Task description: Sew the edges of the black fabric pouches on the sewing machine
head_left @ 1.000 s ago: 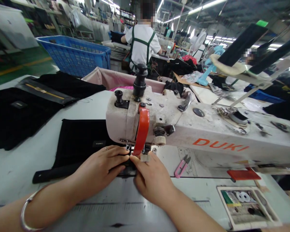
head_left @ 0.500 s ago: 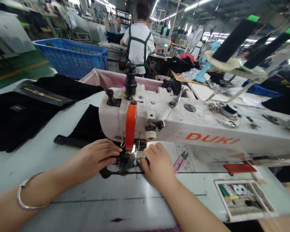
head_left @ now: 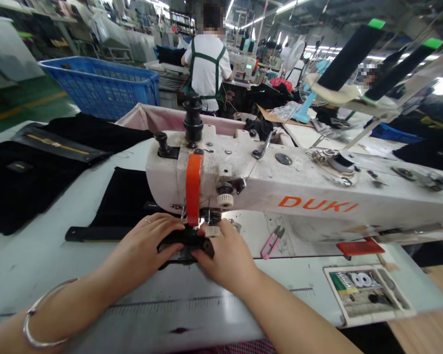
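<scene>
A black fabric piece (head_left: 123, 196) lies left of the sewing machine (head_left: 243, 172), a dark strip (head_left: 96, 234) with a thin yellowish line along its near edge. That strip runs right, beneath the machine's needle area and orange guard (head_left: 194, 189). My left hand (head_left: 147, 250) is closed on the strip just left of the presser foot, fingers on top and thumb at the near side. On the other side, my right hand (head_left: 227, 253) pinches the strip's right end, thumb in front. Its fingertips are partly hidden behind the machine's parts.
Pink thread snips (head_left: 273, 242) lie right of my right hand. A recessed tray (head_left: 369, 314) holds bobbins and small parts. More black pieces (head_left: 25, 182) cover the table's left side. Beyond stand a blue basket (head_left: 99, 83) and a person in a white shirt (head_left: 206, 64).
The strip has shifted right, so its right end now shows between my right thumb and fingers. My right hand has moved slightly left and nearer. The view has shifted a little.
</scene>
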The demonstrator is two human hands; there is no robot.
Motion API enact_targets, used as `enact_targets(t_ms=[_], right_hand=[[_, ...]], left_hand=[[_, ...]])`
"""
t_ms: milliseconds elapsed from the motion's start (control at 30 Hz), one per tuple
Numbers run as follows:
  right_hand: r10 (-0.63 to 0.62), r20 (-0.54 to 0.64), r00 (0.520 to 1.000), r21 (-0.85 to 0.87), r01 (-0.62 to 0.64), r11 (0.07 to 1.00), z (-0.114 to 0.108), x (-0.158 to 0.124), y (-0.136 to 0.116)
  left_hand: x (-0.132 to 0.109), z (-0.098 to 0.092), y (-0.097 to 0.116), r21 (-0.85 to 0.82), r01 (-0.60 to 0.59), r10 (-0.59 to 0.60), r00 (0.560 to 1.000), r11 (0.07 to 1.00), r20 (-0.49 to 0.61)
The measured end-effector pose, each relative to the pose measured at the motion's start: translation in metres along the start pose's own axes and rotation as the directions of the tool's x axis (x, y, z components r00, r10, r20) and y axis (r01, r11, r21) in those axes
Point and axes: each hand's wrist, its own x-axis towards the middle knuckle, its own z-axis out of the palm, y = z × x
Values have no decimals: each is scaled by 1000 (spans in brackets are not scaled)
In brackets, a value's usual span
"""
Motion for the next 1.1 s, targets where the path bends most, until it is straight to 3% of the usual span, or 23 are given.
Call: enact_targets(t_ms=[200,367,567,767,833,967,1100], right_hand=[[-173,-86,981,77,179,981,5,2,2],[-44,-134,990,108,58,992,5,-5,1],[5,-126,992,59,2,998,1,-6,4],[-167,-105,980,-66,160,985,0,-1,9],[-169,-102,980,-91,160,983,-2,-1,8],[-94,-135,986,6,96,995,-1,-5,4],[-185,-135,974,49,193,980,6,-8,4]], left_hand=[[4,1,4,3,-71,71,997,997,6],[8,-2,8,15,-123,124,992,992,-36],[10,-2,16,27,-201,203,977,979,-70],[7,2,17,37,-175,178,980,984,-92],[7,3,17,24,-175,176,981,984,-86],[7,2,16,-6,-177,176,981,984,-78],[4,0,16,-37,-157,154,986,987,-68]])
